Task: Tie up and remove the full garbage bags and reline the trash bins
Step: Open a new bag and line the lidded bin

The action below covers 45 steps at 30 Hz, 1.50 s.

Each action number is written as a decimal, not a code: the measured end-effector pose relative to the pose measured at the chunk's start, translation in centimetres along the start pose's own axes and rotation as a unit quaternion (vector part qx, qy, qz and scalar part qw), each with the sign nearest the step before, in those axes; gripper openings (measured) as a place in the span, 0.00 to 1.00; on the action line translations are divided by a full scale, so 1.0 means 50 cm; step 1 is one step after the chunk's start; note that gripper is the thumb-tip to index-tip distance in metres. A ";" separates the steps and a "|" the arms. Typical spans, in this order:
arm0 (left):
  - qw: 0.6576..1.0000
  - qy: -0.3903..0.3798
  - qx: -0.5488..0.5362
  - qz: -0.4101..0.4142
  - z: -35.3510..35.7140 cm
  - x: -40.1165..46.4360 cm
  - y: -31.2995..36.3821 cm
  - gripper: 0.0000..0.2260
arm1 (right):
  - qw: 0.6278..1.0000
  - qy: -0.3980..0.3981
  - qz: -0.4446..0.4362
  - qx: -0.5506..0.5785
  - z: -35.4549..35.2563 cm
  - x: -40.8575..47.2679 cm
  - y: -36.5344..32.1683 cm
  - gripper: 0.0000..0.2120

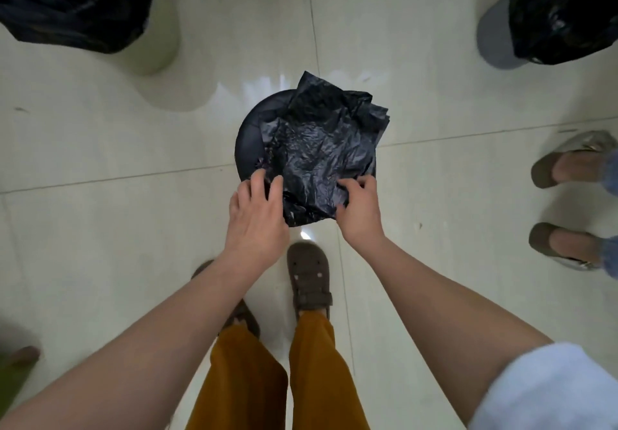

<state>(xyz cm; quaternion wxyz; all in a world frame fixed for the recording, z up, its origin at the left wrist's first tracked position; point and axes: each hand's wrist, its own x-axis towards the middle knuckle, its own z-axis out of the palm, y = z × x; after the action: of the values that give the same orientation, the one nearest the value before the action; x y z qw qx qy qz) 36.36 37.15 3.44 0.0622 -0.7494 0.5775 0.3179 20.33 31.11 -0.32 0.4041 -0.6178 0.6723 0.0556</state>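
A small round black trash bin stands on the tiled floor right in front of my feet. A crumpled black garbage bag lies spread over its top, one corner sticking out past the far rim. My left hand holds the bag's near left edge at the rim, fingers curled into the plastic. My right hand pinches the bag's near right edge between thumb and fingers. The inside of the bin is mostly hidden by the bag.
A pale bin lined with a black bag stands at the far left, a grey bin with a black bag at the far right. Another person's feet stand at the right edge. Pale floor tiles surround the bin.
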 end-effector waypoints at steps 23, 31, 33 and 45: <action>0.875 0.074 -0.474 -0.067 -0.165 -0.069 0.018 0.13 | 0.934 -0.182 -0.100 0.290 -0.178 -0.145 -0.240 0.14; 0.719 0.155 -0.638 -0.230 -0.225 -0.183 -0.045 0.07 | 0.935 -0.214 -0.122 0.257 -0.193 -0.215 -0.318 0.11; 0.666 0.174 -0.670 -0.277 -0.229 -0.224 -0.077 0.05 | 0.936 -0.226 -0.131 0.236 -0.189 -0.234 -0.335 0.11; 0.461 0.279 -0.760 -0.364 -0.175 -0.517 -0.239 0.05 | 0.923 -0.268 -0.252 -0.116 -0.046 -0.404 -0.425 0.05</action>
<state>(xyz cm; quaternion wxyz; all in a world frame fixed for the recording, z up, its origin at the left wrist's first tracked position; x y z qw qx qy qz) 47.33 58.36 21.27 -0.5865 -0.6913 -0.2309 0.3534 36.05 40.78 22.60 0.4952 -0.7715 0.3498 0.1926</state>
